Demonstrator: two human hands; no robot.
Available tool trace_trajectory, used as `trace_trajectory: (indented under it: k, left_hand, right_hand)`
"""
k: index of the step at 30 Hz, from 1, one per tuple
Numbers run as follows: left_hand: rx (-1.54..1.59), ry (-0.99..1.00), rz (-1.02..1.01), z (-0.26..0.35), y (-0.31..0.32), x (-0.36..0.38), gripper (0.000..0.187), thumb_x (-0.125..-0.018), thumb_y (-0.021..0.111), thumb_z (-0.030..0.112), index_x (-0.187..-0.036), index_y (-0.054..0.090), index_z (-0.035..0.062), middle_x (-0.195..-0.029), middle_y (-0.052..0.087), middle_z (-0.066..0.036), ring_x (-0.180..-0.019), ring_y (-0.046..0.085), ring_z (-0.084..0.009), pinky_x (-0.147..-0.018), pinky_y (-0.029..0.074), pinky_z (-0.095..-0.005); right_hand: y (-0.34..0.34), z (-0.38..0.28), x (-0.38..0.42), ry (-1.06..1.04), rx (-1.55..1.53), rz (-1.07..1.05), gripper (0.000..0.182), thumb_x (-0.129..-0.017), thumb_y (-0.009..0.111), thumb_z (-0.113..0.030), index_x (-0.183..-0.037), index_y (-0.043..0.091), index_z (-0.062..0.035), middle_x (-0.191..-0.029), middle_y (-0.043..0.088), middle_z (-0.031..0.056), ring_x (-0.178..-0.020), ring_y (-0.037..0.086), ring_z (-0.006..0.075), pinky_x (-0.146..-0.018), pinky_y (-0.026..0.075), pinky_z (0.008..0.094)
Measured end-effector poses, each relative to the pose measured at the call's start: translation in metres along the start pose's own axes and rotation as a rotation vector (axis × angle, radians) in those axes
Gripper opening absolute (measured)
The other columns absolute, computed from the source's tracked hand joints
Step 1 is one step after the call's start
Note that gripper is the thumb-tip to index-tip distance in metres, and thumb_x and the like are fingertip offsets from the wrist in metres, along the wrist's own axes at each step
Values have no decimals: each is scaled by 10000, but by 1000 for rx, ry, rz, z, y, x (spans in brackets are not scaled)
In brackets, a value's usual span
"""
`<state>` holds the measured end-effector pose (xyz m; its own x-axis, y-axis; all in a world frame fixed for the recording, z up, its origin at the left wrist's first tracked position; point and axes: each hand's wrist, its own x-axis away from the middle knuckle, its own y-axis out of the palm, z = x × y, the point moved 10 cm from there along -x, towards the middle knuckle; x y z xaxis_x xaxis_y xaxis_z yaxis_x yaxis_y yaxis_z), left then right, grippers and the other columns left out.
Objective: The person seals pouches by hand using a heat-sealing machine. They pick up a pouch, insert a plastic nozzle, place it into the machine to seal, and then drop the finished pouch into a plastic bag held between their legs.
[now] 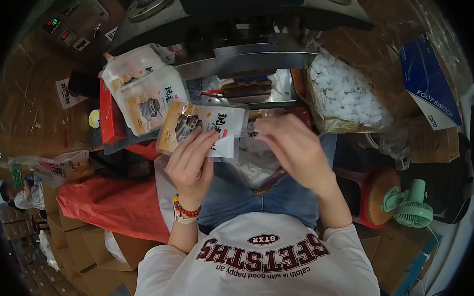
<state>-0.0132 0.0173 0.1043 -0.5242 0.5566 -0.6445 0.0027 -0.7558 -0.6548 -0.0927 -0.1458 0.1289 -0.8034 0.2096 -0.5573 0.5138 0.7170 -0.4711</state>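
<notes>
The left hand [191, 163] is holding a printed snack pouch [202, 129] by its lower edge, above the lap and just below the sealing machine [244, 60]. The right hand [292, 145] is pinching a clear bag [257, 134]. The light left grip is risking a slipped pouch, which could drop toward the stacked pouches [144, 88].

One view only, head-worn, fisheye, dark rounded corners. Looks steeply down and forward: wearer's own shirt [258, 263] fills the bottom edge, lap just above it. Both hands sit close, mid-frame. Machine [243, 47] lies ahead at the top edge. Floor cartons [77, 255] curve away lower left, green fan [411, 206] lower right. No second view to overlap with.
</notes>
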Motion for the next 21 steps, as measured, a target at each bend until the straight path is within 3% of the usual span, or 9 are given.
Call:
trace_trajectory:
  k: [3,6,8,9,10,12,13,16,21]
  left_hand:
    - [-25,89,-47,13,1,-4,416,-647,593,-83,-1020,700,68,-1008,704,-78,-969,673,-258,-800,531,-340]
    - [162,114,-133,16,6,-7,378,-669,617,-69,-1017,699,53,-1010,700,-102,-911,687,-270,-732,545,-310]
    - [451,-66,-211,2,31,-5,254,-747,638,-38,-986,706,17,-954,704,-126,-828,704,-242,-684,544,-277]
    - [609,-348,-257,-20,59,6,125,-852,659,57,-934,709,-22,-859,715,-110,-715,687,-153,-632,524,-240]
    - [609,-350,-255,-27,75,12,125,-852,659,57,-934,709,-22,-859,715,-110,-715,687,-153,-632,524,-240]
    - [978,-866,-282,-69,129,39,192,-898,672,157,-903,714,-31,-796,709,-63,-656,629,-66,-576,489,-211]
    - [1166,-974,-199,-69,137,34,233,-898,683,190,-877,709,-41,-788,698,-46,-647,603,-45,-556,470,-205]
    - [1294,-1007,-174,-79,151,13,217,-892,685,171,-876,704,-45,-796,700,-57,-665,613,-51,-582,474,-202]
    - [1339,-1058,-159,-86,157,5,208,-890,687,174,-918,689,-32,-819,692,-42,-700,618,-53,-631,482,-206]
  right_hand:
    - [34,-33,7,-346,304,-244,417,-735,729,-77,-1121,616,38,-1062,637,134,-849,605,260,-703,512,316]
    - [16,-26,4,-306,6,-225,467,-739,738,-114,-1163,606,29,-1088,633,125,-874,594,264,-732,502,324]
    - [17,-5,-2,-136,34,-230,483,-756,724,-128,-1199,585,4,-1116,621,118,-912,579,261,-768,488,338]
    - [17,14,-6,25,60,-230,499,-773,709,-143,-1235,564,-20,-1144,608,111,-951,565,257,-805,475,353]
    - [3,10,-14,-67,153,-49,495,-775,726,-144,-1229,568,-28,-1101,631,116,-952,559,272,-829,457,365]
    - [-30,24,-16,67,133,135,436,-779,751,-137,-1175,613,-18,-1048,660,94,-889,572,205,-801,465,326]
    - [-48,34,-14,179,219,210,359,-809,717,-94,-1144,619,-10,-1053,660,103,-885,573,176,-791,466,324]
    - [-77,77,-14,271,651,278,239,-844,649,-65,-1076,634,-10,-1024,647,125,-881,606,266,-783,482,352]
    - [-55,145,-6,283,833,70,210,-835,613,-44,-1040,631,-2,-1012,617,134,-927,580,344,-799,481,398]
